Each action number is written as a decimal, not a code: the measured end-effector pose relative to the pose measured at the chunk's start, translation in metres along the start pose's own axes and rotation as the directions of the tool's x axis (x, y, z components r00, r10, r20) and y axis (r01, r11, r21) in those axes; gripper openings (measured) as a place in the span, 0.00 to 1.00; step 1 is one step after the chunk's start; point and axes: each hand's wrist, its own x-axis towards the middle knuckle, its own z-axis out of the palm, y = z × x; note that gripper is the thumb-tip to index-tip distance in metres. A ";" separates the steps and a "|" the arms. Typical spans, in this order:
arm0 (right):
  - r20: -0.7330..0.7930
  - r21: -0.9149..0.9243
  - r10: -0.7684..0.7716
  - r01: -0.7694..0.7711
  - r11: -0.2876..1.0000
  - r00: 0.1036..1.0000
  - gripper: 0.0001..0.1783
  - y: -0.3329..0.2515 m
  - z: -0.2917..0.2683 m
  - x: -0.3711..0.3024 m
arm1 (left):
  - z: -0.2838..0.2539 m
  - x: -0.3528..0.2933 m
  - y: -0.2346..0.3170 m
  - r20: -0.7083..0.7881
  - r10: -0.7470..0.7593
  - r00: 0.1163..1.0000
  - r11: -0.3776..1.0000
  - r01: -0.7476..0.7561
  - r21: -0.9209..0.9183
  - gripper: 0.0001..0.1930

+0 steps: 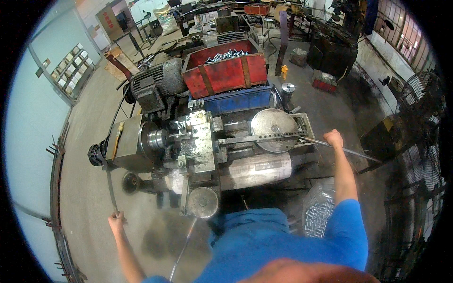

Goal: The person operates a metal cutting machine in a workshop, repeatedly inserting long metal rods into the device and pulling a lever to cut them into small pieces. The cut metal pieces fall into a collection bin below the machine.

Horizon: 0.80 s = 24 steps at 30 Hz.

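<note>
My left hand (116,222) is closed around the lower end of a long dark lever (110,188), left of a small metal lathe-like machine (202,141). At the right, my right hand (333,138) is wrapped round a steel lever rod (355,153), which slants down to the right from beside a round metal disc (273,127). A perforated flat bar (245,139) runs from the machine's middle across that disc. On the machine's left end, the round chuck (156,140) sits by a box-shaped housing (128,141); whether it turns I cannot tell.
Behind the machine, a red bin (222,73) of metal parts sits on a blue bin (231,101), beside an electric motor (158,85). A tub of shiny parts (317,217) stands by my right side. Fans (421,96) are at the right; a round plate (203,203) is near my waist.
</note>
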 end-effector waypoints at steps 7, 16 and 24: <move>0.007 -0.018 -0.013 0.013 1.000 1.000 0.27 0.000 -0.001 -0.001 | 0.000 0.001 -0.002 -0.003 -0.008 1.000 1.000 0.008 -0.003 0.11; -0.004 -0.021 -0.010 0.010 1.000 1.000 0.27 -0.001 0.000 -0.001 | -0.002 0.005 -0.007 0.006 0.006 1.000 1.000 -0.006 -0.015 0.11; -0.007 -0.024 -0.008 0.008 1.000 1.000 0.27 -0.001 0.000 -0.002 | -0.002 0.005 -0.006 0.005 0.014 1.000 1.000 -0.014 -0.014 0.10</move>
